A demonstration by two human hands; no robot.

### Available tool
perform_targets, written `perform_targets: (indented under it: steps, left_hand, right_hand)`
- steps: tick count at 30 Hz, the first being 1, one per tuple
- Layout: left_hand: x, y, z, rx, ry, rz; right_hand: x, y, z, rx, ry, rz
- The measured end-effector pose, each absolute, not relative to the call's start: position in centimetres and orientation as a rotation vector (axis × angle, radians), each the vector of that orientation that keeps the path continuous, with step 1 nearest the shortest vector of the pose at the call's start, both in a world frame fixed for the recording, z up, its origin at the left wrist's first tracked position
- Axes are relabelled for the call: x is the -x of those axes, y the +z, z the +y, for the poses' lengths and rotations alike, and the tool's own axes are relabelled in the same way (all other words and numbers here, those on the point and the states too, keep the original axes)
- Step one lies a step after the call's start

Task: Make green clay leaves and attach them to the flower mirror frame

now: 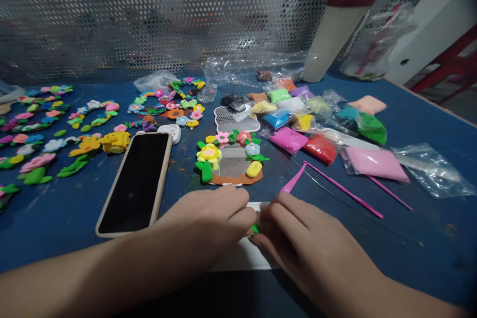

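A small bit of green clay (255, 229) shows between my two hands, above a white board (242, 257). My left hand (216, 221) has its fingers curled and closed at the clay. From the right, my right hand (298, 231) meets it with fingers bent and pressed together; its fingertips are partly hidden, so what it holds cannot be made out. Just beyond the hands lies a frame (233, 179) decorated with clay flowers and leaves around a clear middle. A pink tool (294, 179) sticks out past my right hand.
A phone (137, 184) lies left of the hands. Clay-decorated pieces (93, 146) spread across the left. Bagged coloured clay (288, 140), more pink tools (346, 191) and a thin wire lie right. A bottle (337, 35) stands behind, before a perforated metal panel (231, 15).
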State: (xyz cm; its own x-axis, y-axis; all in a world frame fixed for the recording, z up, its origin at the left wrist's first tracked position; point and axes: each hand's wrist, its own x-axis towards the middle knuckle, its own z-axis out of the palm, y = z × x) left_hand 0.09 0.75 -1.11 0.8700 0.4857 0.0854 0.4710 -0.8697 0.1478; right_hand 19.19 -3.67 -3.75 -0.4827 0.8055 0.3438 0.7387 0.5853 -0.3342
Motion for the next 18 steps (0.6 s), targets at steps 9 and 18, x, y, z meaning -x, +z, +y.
perform_targets:
  steps: [9, 18]
  left_hand:
    - [0.2, -1.8, 1.2, -2.936, 0.224, 0.803]
    - [0.8, -1.8, 1.8, -2.931, 0.218, 0.760]
  right_hand:
    - [-19.0, -3.4, -3.6, 1.189, 0.315, -2.406]
    - [-19.6, -2.4, -2.7, 1.018, 0.313, -2.480]
